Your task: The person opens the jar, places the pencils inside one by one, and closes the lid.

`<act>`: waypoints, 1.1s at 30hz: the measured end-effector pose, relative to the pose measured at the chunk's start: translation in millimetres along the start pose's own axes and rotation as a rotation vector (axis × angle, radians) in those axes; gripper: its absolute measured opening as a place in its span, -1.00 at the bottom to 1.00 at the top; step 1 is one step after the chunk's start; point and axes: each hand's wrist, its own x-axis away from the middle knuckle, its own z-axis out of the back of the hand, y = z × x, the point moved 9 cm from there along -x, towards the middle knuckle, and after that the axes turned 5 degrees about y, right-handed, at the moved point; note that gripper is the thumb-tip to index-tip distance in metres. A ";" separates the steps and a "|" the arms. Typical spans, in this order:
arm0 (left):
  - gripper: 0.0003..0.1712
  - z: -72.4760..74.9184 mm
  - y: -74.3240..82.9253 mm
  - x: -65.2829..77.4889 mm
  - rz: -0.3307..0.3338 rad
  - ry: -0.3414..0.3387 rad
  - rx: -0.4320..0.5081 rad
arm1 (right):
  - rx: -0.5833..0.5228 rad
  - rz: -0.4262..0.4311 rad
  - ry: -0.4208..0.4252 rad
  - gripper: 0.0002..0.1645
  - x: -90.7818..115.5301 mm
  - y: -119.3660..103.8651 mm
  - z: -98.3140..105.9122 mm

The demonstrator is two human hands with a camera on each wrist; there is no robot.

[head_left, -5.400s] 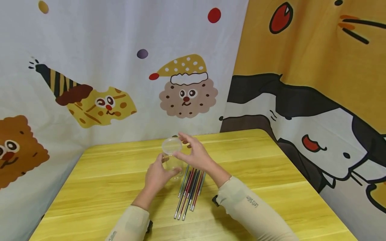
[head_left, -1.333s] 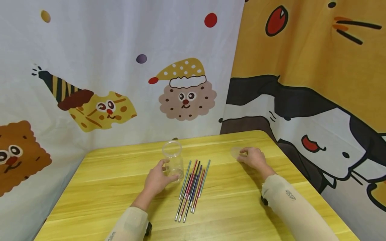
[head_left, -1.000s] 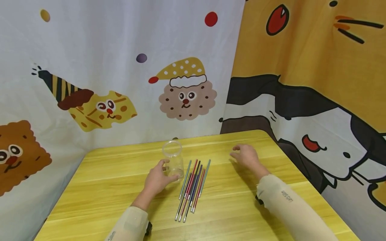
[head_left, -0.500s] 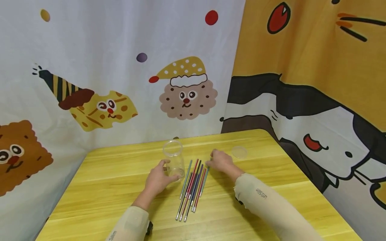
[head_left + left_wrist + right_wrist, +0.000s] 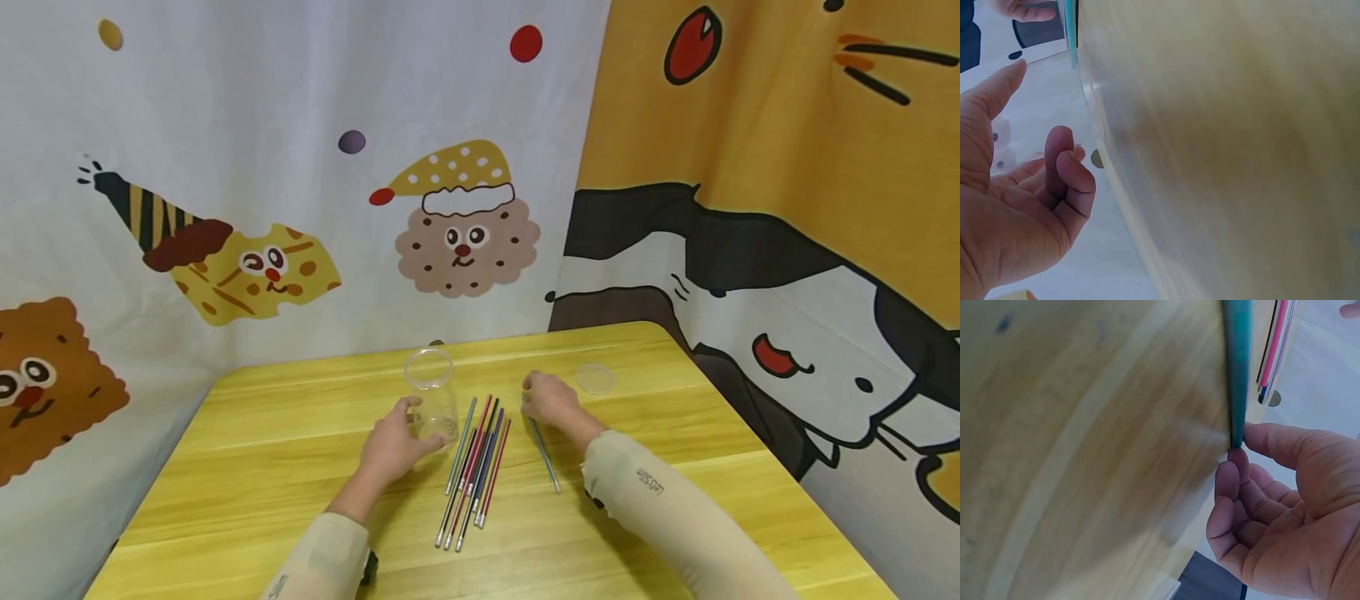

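A clear plastic jar (image 5: 431,396) stands upright without its lid on the table. My left hand (image 5: 392,446) holds it low on its left side, thumb in front and fingers bent at the back; in the left wrist view the hand (image 5: 1019,206) shows, but the see-through wall is hard to make out. To the right, my right hand (image 5: 553,402) pinches a teal pencil (image 5: 545,454) by its far end, eraser end pointing toward me. In the right wrist view, thumb and fingertips meet on the teal pencil (image 5: 1239,369). Several pencils (image 5: 474,479), red, dark and teal, lie bunched between the hands.
The round clear lid (image 5: 595,379) lies flat beyond my right hand. Under everything is a yellow wood-grain table (image 5: 262,442). A cartoon-printed curtain (image 5: 300,125) hangs behind its back edge and along the right side.
My right hand took the lid off the jar and put it down on the right. It then drew the teal pencil rightward from the bunch. My left hand stayed at the jar.
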 end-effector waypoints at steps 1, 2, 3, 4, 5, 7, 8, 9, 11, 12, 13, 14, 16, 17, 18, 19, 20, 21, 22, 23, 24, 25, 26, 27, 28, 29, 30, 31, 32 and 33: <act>0.10 -0.4 0.0 0.6 0.004 -0.004 0.000 | -0.006 0.000 -0.002 -0.47 0.4 -0.4 -0.1; 0.14 -0.7 0.2 1.2 0.009 -0.007 0.004 | -0.018 0.002 -0.002 -0.47 0.4 -0.9 0.1; 0.18 -1.1 0.5 1.5 0.012 -0.009 0.009 | -0.036 0.005 -0.003 -0.48 0.6 -1.5 0.4; 0.22 -1.5 0.4 1.6 0.016 -0.010 0.016 | -0.055 0.013 0.001 -0.48 0.6 -2.6 1.5; 0.26 -1.6 0.6 1.5 0.019 -0.007 0.024 | -0.092 0.023 0.005 -0.48 0.6 -4.1 3.0; 0.32 -1.9 1.0 0.9 0.026 0.001 0.051 | -0.166 0.055 0.015 -0.50 0.7 -9.0 8.5; 0.34 -1.7 1.5 0.3 0.023 0.008 0.062 | -0.209 0.076 0.025 -0.49 0.8 -12.0 13.1; 0.35 -1.5 1.8 -0.5 0.019 0.014 0.071 | -0.257 0.090 0.033 -0.49 1.0 -15.2 17.9; 0.33 -1.3 1.8 -1.6 0.021 0.023 0.091 | -0.337 0.128 0.052 -0.45 1.6 -22.8 30.6; 0.31 -1.3 1.7 -2.2 0.022 0.026 0.097 | -0.362 0.148 0.068 -0.42 1.9 -26.7 37.8; 0.27 -1.0 1.7 -2.7 0.021 0.029 0.101 | -0.381 0.168 0.090 -0.40 2.1 -30.3 45.6; 0.24 -0.7 2.0 -3.0 0.021 0.032 0.106 | -0.397 0.189 0.115 -0.39 2.4 -33.9 53.6; 0.18 -0.4 1.3 -3.6 0.030 0.034 0.110 | -0.409 0.247 0.180 -0.41 3.4 -42.0 70.2; 0.16 0.0 1.5 -3.7 0.030 0.037 0.113 | -0.409 0.279 0.223 -0.44 4.3 -45.7 78.8; 0.15 0.4 1.5 -3.9 0.028 0.039 0.112 | -0.411 0.313 0.269 -0.48 5.7 -49.1 87.8; 0.15 1.0 1.8 -3.7 0.027 0.040 0.114 | -0.409 0.347 0.320 -0.53 7.6 -52.3 97.0; 0.15 1.1 1.7 -3.9 0.029 0.041 0.114 | -0.420 0.379 0.369 -0.57 9.9 -55.1 105.9; 0.14 1.2 1.7 -4.1 0.026 0.042 0.113 | -0.434 0.415 0.422 -0.61 12.8 -57.4 114.8; 0.14 1.3 1.9 -4.4 0.023 0.043 0.114 | -0.444 0.449 0.477 -0.64 15.9 -59.2 123.9; 0.14 1.4 2.4 -4.3 0.019 0.043 0.115 | -0.468 0.469 0.525 -0.67 18.6 -59.6 132.0; 0.13 1.3 2.8 -4.4 0.016 0.042 0.115 | -0.491 0.481 0.565 -0.70 21.4 -59.5 139.8; 0.12 1.2 3.3 -4.6 0.012 0.042 0.114 | -0.525 0.482 0.597 -0.71 23.8 -58.4 147.1; 0.11 0.8 3.3 -5.1 0.012 0.041 0.111 | -0.565 0.472 0.621 -0.73 26.1 -56.8 154.0; 0.11 0.7 3.8 -5.3 0.007 0.042 0.108 | -0.611 0.453 0.638 -0.73 27.9 -54.5 160.5; 0.11 0.4 3.9 -5.5 0.009 0.040 0.107 | -0.668 0.424 0.647 -0.74 29.2 -52.0 166.5; 0.10 0.4 4.1 -5.8 0.009 0.039 0.102 | -0.735 0.385 0.647 -0.73 30.2 -49.1 171.4; 0.10 0.2 4.1 -6.3 0.011 0.039 0.099 | -0.801 0.341 0.639 -0.71 30.7 -46.1 175.1; 0.10 0.1 4.3 -6.8 0.010 0.041 0.093 | -0.872 0.305 0.630 -0.69 31.3 -44.0 177.8; 0.09 0.0 4.0 -7.3 0.014 0.040 0.087 | -0.937 0.268 0.613 -0.67 31.8 -42.7 179.2; 0.09 -0.3 3.8 -7.7 0.014 0.040 0.083 | -0.995 0.236 0.594 -0.66 32.0 -42.1 179.4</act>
